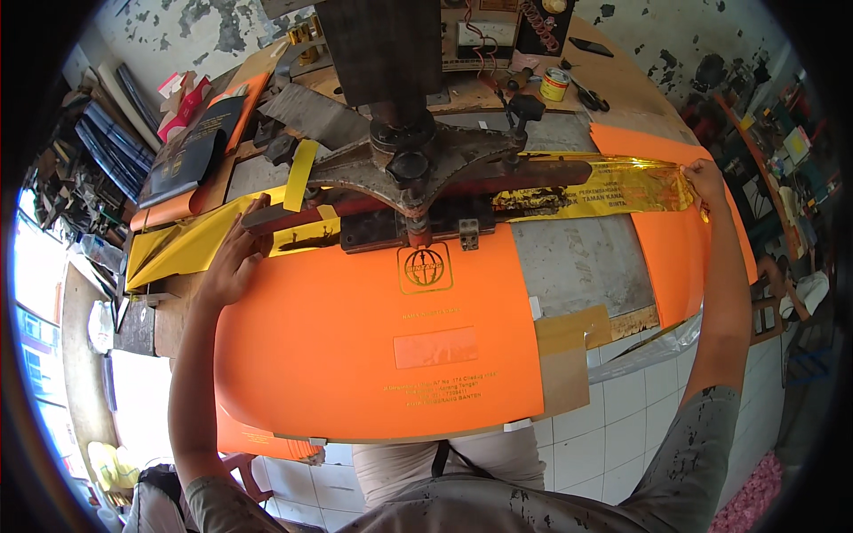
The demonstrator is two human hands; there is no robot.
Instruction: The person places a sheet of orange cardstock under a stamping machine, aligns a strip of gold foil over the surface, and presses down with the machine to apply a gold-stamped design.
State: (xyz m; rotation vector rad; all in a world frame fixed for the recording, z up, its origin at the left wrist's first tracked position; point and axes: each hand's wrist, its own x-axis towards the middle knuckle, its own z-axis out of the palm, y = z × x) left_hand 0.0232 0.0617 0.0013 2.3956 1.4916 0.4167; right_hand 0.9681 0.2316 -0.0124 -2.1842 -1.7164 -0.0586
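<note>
Metal press (409, 167) before gold foil (613, 191), yellow tin (554, 86), scissors (593, 100)

You face a peeling white wall (653, 40); a bright window (37, 333) shines on your left, and your floor (626, 417) has white tiles.

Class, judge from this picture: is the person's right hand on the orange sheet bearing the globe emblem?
No: the right hand grips the gold foil's crumpled end, well to the right of that orange sheet.
</note>
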